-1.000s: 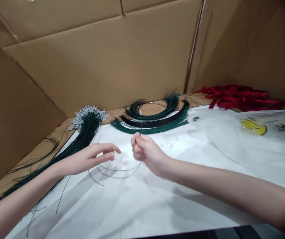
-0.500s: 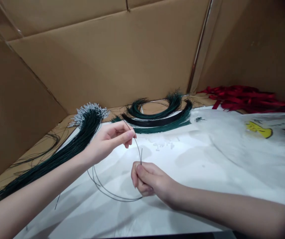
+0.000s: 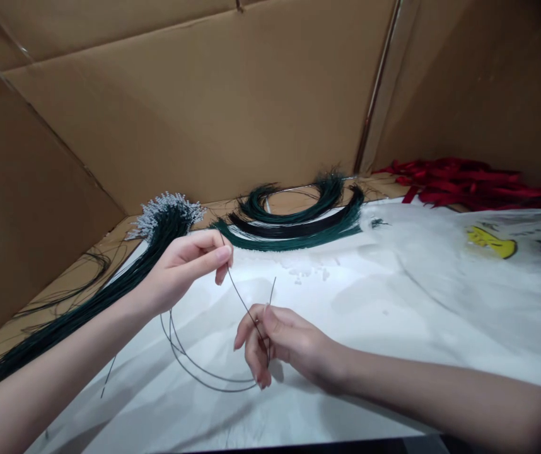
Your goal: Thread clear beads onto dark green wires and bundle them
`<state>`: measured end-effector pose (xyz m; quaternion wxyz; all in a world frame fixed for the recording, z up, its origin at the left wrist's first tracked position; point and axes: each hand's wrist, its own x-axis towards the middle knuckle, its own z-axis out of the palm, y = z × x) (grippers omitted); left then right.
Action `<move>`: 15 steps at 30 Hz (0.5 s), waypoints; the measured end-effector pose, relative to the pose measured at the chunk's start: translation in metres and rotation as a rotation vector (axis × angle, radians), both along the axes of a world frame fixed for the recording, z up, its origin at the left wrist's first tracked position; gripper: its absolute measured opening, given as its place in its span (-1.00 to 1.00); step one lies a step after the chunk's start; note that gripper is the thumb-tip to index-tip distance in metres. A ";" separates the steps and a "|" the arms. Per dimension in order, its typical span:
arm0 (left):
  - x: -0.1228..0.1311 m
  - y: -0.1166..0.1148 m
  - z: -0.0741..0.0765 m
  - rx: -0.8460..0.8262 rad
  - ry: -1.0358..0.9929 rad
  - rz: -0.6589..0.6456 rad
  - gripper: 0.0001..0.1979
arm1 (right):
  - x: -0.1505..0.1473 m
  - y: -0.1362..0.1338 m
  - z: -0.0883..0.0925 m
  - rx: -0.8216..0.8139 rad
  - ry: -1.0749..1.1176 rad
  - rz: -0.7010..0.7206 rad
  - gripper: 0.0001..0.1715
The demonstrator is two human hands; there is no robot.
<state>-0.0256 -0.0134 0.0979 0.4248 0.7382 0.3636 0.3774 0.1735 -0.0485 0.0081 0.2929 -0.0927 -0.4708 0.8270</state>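
A thin dark cord point(image 3: 239, 294) runs slantwise between my two hands. My left hand point(image 3: 188, 261) is closed, pinching it between thumb and fingers. Lower and to the right, my right hand point(image 3: 289, 337) has its thumb near the bent forefinger, with the cord between them; the other fingers are loosely curled apart. One short end of the cord stands up above the right thumb. Below the hands the cord hangs in wide loops over the white sheet point(image 3: 337, 391). Close behind my left hand lies a long bundle of dark green cords point(image 3: 86, 321) with pale tips.
Curved bundles of green and black strands point(image 3: 294, 233) lie at the back. Red ribbons point(image 3: 469, 183) are heaped at the back right, near a clear plastic bag point(image 3: 441, 265) with a yellow print. Cardboard walls point(image 3: 204, 113) enclose the back and sides. Small white bits point(image 3: 306, 272) lie mid-sheet.
My left hand has moved left, drawing out the cord between the hands. My right hand's fingers have loosened from a tight fist, and the cord's short end now leans right.
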 end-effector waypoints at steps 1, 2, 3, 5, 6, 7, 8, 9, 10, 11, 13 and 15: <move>-0.001 -0.001 -0.002 -0.018 0.028 -0.018 -0.75 | 0.000 0.000 -0.001 -0.006 0.006 0.002 -0.35; 0.000 -0.003 -0.004 -0.046 0.064 -0.036 -0.76 | 0.000 0.000 -0.001 -0.011 0.012 -0.001 -0.35; 0.001 -0.006 -0.007 -0.080 0.104 -0.055 -0.77 | -0.001 0.000 -0.002 -0.016 0.015 -0.004 -0.36; 0.006 -0.010 -0.013 -0.133 0.173 -0.086 -0.79 | -0.001 0.000 -0.003 -0.029 0.010 -0.003 -0.35; 0.009 -0.012 -0.017 -0.142 0.194 -0.103 -0.79 | -0.001 -0.001 -0.004 -0.040 0.009 -0.001 -0.34; 0.012 -0.014 -0.020 -0.137 0.205 -0.119 -0.80 | -0.001 -0.001 -0.005 -0.053 0.007 0.006 -0.34; 0.014 -0.014 -0.022 -0.124 0.211 -0.138 -0.80 | -0.001 -0.001 -0.005 -0.066 0.005 0.015 -0.33; 0.016 -0.014 -0.025 -0.108 0.212 -0.156 -0.81 | -0.001 -0.002 -0.006 -0.077 0.004 0.024 -0.33; 0.018 -0.013 -0.027 -0.095 0.214 -0.169 -0.82 | 0.000 -0.002 -0.007 -0.089 0.004 0.036 -0.34; 0.019 -0.012 -0.028 -0.087 0.220 -0.179 -0.82 | 0.000 -0.002 -0.007 -0.105 0.001 0.047 -0.36; 0.019 -0.009 -0.030 -0.090 0.228 -0.190 -0.83 | 0.002 -0.003 -0.006 -0.126 -0.012 0.060 -0.41; 0.019 -0.006 -0.031 -0.103 0.208 -0.183 -0.84 | 0.004 -0.004 -0.004 -0.133 -0.026 0.060 -0.45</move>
